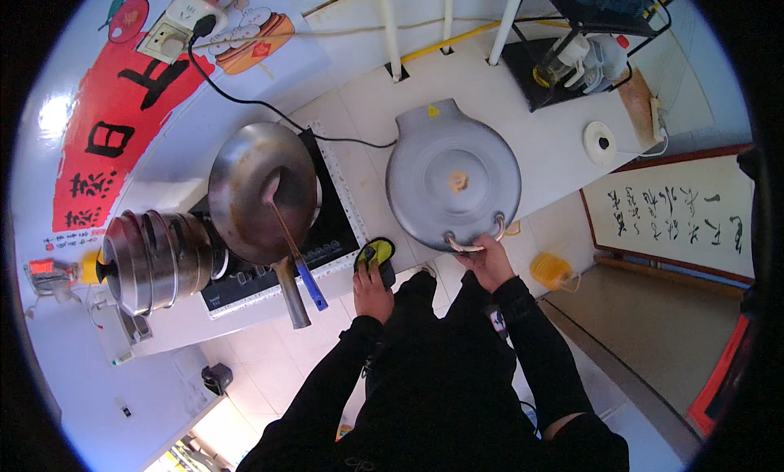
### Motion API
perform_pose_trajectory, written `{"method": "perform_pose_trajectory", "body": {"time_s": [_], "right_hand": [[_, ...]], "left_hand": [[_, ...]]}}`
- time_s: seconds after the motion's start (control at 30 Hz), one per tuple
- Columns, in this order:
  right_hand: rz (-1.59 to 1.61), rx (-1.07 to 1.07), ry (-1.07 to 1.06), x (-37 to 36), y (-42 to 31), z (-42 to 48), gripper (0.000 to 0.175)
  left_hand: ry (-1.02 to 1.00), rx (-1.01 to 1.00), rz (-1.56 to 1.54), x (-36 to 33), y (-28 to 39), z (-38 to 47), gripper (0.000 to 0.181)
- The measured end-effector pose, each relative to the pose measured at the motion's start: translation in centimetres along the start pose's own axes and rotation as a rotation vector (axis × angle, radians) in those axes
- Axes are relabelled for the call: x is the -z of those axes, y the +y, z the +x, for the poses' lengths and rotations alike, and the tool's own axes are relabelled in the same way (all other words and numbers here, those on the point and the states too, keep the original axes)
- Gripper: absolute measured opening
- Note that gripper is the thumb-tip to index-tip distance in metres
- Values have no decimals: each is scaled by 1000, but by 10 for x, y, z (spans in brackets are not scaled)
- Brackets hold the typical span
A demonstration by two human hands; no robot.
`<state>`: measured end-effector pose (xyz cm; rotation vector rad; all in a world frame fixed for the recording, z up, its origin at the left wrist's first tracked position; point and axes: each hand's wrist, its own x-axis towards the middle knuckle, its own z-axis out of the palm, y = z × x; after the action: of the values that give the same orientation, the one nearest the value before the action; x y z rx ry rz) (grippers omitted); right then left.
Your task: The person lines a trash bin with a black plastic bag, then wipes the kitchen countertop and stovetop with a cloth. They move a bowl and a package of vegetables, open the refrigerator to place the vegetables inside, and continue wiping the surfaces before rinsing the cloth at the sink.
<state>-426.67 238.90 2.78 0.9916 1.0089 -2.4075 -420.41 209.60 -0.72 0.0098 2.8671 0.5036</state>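
Note:
A round grey electric griddle (pixel 422 172) with a closed lid stands on the white countertop before me. My right hand (pixel 487 265) grips the pale curved handle (pixel 468 246) at its near edge. At the counter's front edge, left of the griddle, my left hand (pixel 372 294) has its fingers over a lime-green and black pad (pixel 381 251). What the pad is exactly cannot be made out, as the fingers cover part of it. A black power cord (pixel 245 101) links the griddle's left side to a wall socket.
Left of the griddle, a metal wok (pixel 245 196) holding a blue-handled ladle (pixel 309 282) sits on a black cooktop (pixel 337 227). Beyond it stands a stacked steamer pot (pixel 159 261). A white lid (pixel 600 144) and black rack (pixel 533 74) occupy the right side. White pipes (pixel 391 31) rise behind.

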Motion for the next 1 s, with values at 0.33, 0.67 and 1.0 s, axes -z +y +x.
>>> {"method": "perform_pose_trajectory", "body": {"time_s": [0.33, 0.67, 1.0], "right_hand": [[-20, -71, -93, -47, -54, 77, 13], [-90, -156, -196, -67, -77, 107, 21], [-361, -275, -228, 17, -153, 47, 64]], "left_hand": [[94, 98, 19, -8, 13, -2, 75], [234, 323, -216, -13, 37, -4, 76], [488, 504, -270, -84, 94, 34, 78]]}}
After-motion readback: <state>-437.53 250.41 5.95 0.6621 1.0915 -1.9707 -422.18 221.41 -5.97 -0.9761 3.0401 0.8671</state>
